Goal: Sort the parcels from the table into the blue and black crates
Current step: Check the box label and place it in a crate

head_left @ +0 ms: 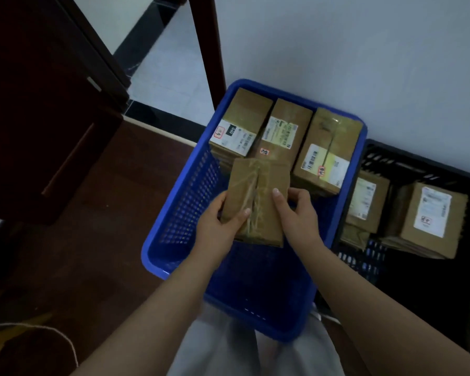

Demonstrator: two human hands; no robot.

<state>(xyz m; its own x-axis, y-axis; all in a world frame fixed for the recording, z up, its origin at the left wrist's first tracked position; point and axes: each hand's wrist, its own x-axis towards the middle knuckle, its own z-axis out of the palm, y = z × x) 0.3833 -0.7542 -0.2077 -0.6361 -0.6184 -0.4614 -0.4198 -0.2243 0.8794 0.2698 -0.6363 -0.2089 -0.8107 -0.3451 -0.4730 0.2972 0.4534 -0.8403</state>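
Center frame: left hand (217, 221) & right hand (296, 213) both grasping a taped parcel (258, 196) over blue crate (174, 213); black crate (418, 164) at right.

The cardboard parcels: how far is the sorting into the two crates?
Done: three labelled cardboard parcels sit in the blue plastic crate, two more in the black plastic crate. In hand: left hand and right hand hold a taped brown parcel over the blue one. The table is out of view.
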